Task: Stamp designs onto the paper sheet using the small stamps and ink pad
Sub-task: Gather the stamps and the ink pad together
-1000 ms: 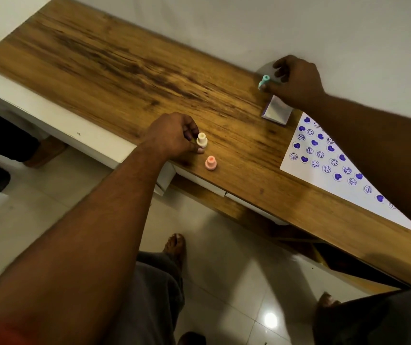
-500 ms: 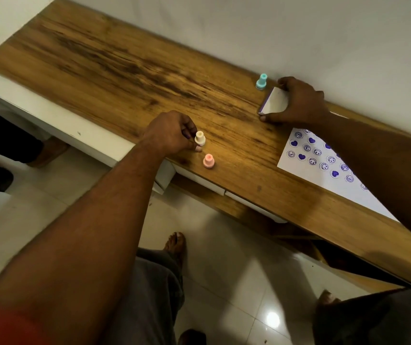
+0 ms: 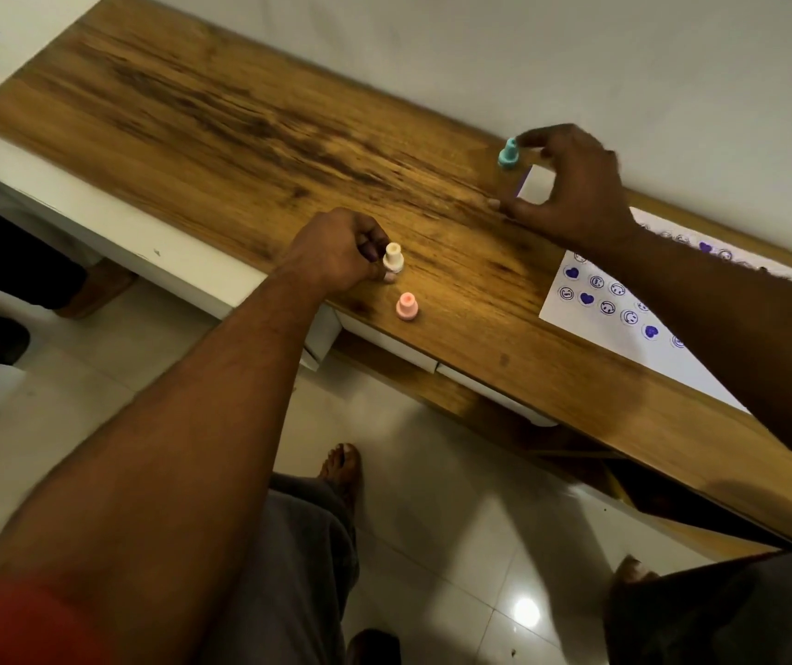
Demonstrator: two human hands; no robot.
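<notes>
The desk (image 3: 250, 136) carries the paper sheet (image 3: 624, 348) at its right end, half stamped. The right hand (image 3: 571, 184) spreads its grip around the ink pad (image 3: 535, 184), fingertip touching the teal stamp (image 3: 508, 154), which could topple. The left hand (image 3: 336, 252) pinches the cream stamp (image 3: 393, 257); the pink stamp (image 3: 406, 307) near the front edge could get knocked off.

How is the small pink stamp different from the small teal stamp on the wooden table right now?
The small pink plastic stamp stands near the front edge of the wooden table, while the small teal plastic stamp stands far back by the wall. The pink one is untouched, just clear of the left hand; the right hand has a fingertip at the teal one. Both stand upright and share the same knobbed shape.
</notes>
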